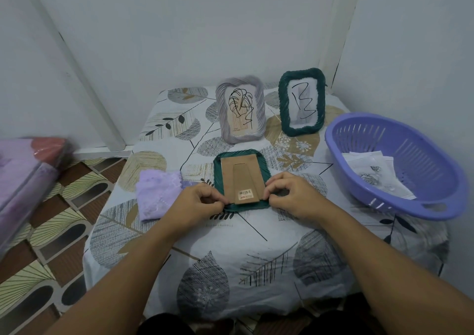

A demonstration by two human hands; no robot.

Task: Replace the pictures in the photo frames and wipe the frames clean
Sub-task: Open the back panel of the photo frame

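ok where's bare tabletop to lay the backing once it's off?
Free: the near cloth-covered table between the forearms, and the far-left patch behind the purple cloth, left of the grey frame. Crowded: the middle, where both hands work at the face-down green frame, and the right, taken by the basket.

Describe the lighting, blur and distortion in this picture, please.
Head view: soft, even light with faint shadows; wide-angle bending curves the wall edges; the pink bundle at left is smeared by blur; the frames and both hands stay fairly sharp.
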